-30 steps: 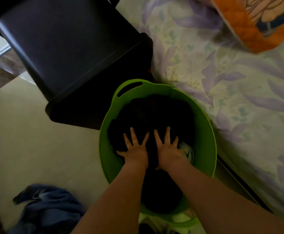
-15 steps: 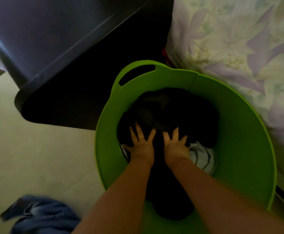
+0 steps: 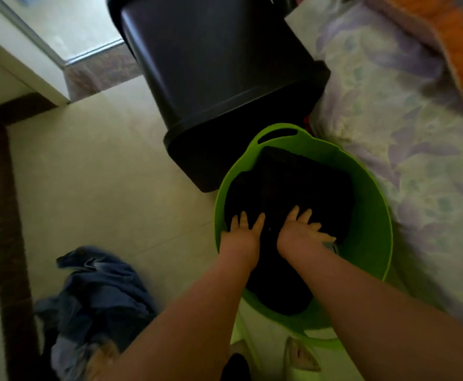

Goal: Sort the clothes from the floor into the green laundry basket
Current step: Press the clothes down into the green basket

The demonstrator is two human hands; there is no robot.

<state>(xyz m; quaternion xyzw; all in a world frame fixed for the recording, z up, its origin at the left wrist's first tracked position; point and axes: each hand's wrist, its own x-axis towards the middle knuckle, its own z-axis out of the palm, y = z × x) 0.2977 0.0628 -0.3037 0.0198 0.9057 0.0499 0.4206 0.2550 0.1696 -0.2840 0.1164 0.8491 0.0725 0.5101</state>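
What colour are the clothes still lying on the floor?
Blue, like denim: the crumpled clothes show in the head view, left of the arms.

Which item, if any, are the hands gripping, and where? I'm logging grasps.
Nothing is gripped: left hand and right hand press flat, fingers spread, on the dark folded garment inside the green plastic laundry basket.

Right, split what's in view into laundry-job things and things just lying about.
Job: green basket; dark clothes in it, pressed by left hand and right hand; blue clothes on the floor.

Lying about: black bin; floral bedsheet; orange blanket.
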